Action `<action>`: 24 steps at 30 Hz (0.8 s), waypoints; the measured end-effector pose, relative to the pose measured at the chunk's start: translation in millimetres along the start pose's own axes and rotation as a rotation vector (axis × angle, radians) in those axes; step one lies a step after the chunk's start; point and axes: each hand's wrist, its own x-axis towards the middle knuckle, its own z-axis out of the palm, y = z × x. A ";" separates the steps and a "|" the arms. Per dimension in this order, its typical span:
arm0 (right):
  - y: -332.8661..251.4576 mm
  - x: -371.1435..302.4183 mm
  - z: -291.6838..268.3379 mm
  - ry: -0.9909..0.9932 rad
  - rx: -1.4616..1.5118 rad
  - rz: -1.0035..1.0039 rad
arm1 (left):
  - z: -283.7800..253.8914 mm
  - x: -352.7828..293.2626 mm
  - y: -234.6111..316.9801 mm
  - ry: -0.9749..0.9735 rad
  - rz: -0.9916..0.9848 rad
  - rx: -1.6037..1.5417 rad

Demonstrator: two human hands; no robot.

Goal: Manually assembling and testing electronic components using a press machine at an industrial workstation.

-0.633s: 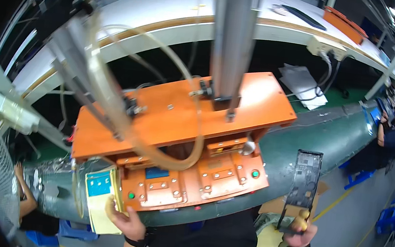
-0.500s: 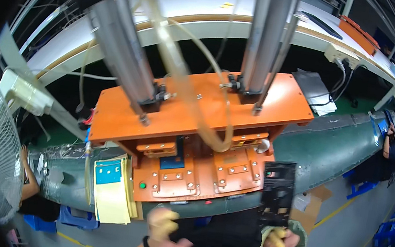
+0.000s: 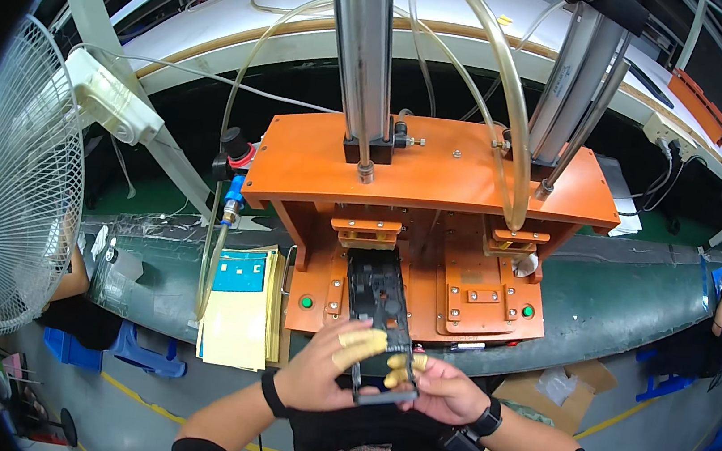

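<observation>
A black rectangular plastic frame (image 3: pixel 379 286) with cut-outs lies tilted toward me, its far end under the left head of the orange press (image 3: pixel 441 163) and its near end past the base's front edge. My left hand (image 3: pixel 326 365) is closed on the frame's near left side. My right hand (image 3: pixel 447 391) pinches its near right corner. Yellow finger covers are on several fingertips of both hands. Beside the frame, the right-hand fixture plate (image 3: pixel 483 299) of the press shows metal bolts.
Yellow sheets with a blue card (image 3: pixel 237 318) lie left of the press. A white caged fan (image 3: pixel 28 185) stands at far left. Green buttons (image 3: pixel 306 302) sit on the press base. An open cardboard box (image 3: pixel 579 392) is at lower right. Clear hoses (image 3: pixel 517 127) loop above. Other people sit at both sides.
The black frame has moved from the right of the press to its left station. My left hand, apart from it before, now holds it with my right. The view has shifted.
</observation>
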 end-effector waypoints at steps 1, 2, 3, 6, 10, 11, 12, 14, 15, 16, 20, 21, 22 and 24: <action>-3.7 6.7 -4.6 0.029 -0.066 -0.003 | -3.2 1.9 -9.3 -0.009 0.004 0.008; -8.7 12.0 -7.4 0.061 -0.134 -0.011 | -6.2 5.6 -18.6 -0.019 0.013 0.015; -15.6 17.0 -5.8 0.085 -0.190 -0.017 | -9.7 9.8 -27.3 -0.011 0.026 0.022; -23.4 24.5 -12.7 0.234 -0.259 -0.011 | -20.3 24.1 -55.6 -0.052 0.013 0.022; -17.6 18.6 -20.3 0.242 -0.440 -0.014 | -27.2 38.0 -71.6 -0.085 -0.051 0.004; -13.9 15.2 -26.7 0.245 -0.514 -0.008 | -30.2 42.0 -71.5 -0.121 -0.069 0.003; -10.9 11.5 -32.1 0.248 -0.588 -0.001 | -32.3 45.5 -72.8 -0.157 -0.089 0.003; -7.8 4.4 -38.2 0.257 -0.629 0.005 | -38.6 52.5 -74.9 -0.178 -0.070 0.031; -6.2 1.0 -41.4 0.283 -0.648 0.014 | -44.6 56.0 -73.6 -0.247 -0.068 0.116; -4.5 -1.7 -44.1 0.308 -0.666 0.023 | -48.8 58.2 -73.5 -0.317 -0.066 0.201; 0.8 -5.6 -50.3 0.333 -0.652 0.043 | -50.9 56.0 -77.7 -0.363 -0.077 0.148; 1.9 -5.2 -50.8 0.339 -0.654 0.053 | -51.2 55.3 -74.5 -0.360 -0.085 0.146; 3.4 -5.0 -51.2 0.346 -0.656 0.062 | -50.8 55.2 -69.7 -0.325 -0.082 0.170; 7.6 -2.3 -50.9 0.328 -0.654 0.064 | -52.5 47.4 -66.6 -0.285 -0.091 0.192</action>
